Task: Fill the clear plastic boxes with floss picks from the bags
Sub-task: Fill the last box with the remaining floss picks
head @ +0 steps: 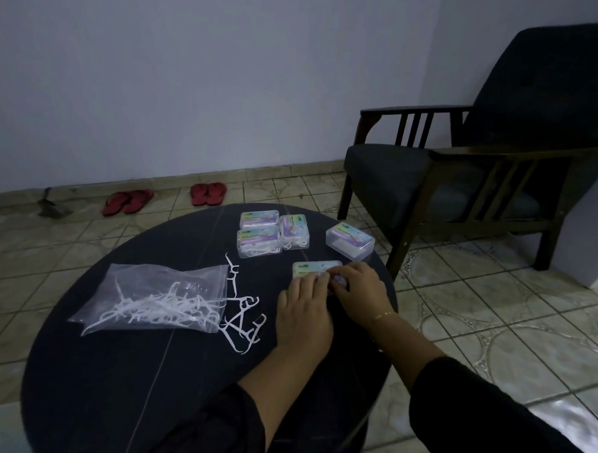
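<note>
Both hands, left [304, 310] and right [358, 290], meet mid-frame, fingers curled in a grip on a box [314, 268], seemingly working its lid, so next comes gathering loose picks [242, 321] beside the bag [157, 297] at left on the surface [113, 372].

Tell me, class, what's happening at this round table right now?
A person is packing floss picks into small clear boxes. Both the left hand and the right hand work on the nearest box. Four more boxes sit farther back, a bag of picks lies to the left, and loose picks are spilled beside it.
</note>
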The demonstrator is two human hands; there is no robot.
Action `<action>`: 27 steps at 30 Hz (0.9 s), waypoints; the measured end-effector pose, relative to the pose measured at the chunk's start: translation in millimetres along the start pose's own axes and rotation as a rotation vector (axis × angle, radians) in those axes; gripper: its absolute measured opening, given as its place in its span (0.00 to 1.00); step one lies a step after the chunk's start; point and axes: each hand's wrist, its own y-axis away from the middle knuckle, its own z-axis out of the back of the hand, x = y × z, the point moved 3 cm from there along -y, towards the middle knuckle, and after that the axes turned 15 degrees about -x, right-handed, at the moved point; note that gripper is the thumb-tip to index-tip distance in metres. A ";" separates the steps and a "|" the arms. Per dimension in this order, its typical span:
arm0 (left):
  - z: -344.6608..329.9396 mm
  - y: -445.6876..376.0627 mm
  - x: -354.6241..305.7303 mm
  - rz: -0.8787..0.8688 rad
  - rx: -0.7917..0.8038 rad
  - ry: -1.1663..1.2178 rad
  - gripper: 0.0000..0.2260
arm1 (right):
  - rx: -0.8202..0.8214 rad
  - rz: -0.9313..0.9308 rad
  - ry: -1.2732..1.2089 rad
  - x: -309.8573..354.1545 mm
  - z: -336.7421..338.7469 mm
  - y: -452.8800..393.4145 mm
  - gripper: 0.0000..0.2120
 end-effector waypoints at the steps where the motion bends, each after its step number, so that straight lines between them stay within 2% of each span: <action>1: -3.8 -7.1 2.7 0.023 0.034 -0.002 0.21 | 0.000 0.022 -0.001 2.2 -1.0 -7.2 0.15; 3: -13.1 -20.4 10.6 0.057 0.101 -0.048 0.21 | -0.062 0.058 -0.013 4.0 -1.5 -22.0 0.15; 6: -24.5 -38.0 17.0 0.055 0.200 -0.075 0.24 | -0.188 0.124 0.216 2.1 -1.1 -44.6 0.19; 9: -31.2 -49.6 19.8 0.033 0.198 -0.079 0.25 | -0.101 0.114 0.389 -1.7 -7.9 -64.7 0.26; 11: -34.4 -51.2 20.4 0.038 0.203 -0.083 0.26 | -0.042 0.107 0.479 -5.9 -13.9 -70.7 0.28; 16: -40.6 -40.8 20.4 0.001 0.202 -0.084 0.28 | -0.116 0.053 0.649 -7.8 -4.7 -54.8 0.23; 21: -27.9 -22.8 15.6 -0.055 0.136 -0.071 0.23 | -0.095 0.036 0.695 3.0 17.2 -22.0 0.19; 23: -17.6 -13.2 12.7 -0.052 0.117 -0.035 0.22 | -0.070 0.069 0.704 12.1 23.4 -3.6 0.18; 27: 6.7 9.1 5.6 -0.023 0.110 0.030 0.27 | 0.034 0.269 0.659 34.3 24.3 33.9 0.18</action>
